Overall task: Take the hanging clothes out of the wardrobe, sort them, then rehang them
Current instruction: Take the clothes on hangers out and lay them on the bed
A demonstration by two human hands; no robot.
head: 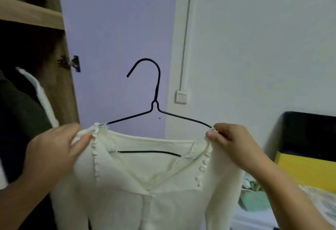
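I hold the white cardigan (145,184) up in front of me on the black wire hanger (156,106), one shoulder in each of my hands. My left hand (54,153) pinches the left shoulder edge; my right hand (234,144) pinches the right shoulder where the wire ends. The hanger's long axis runs level from hand to hand, hook upright above the middle, its open tip pointing left toward the wardrobe (61,76). The wardrobe opening lies left of the hanger, nearer my left hand, with dark clothes (20,113) hanging inside. I judge the next move is a leftward swing to the rail, which I cannot see.
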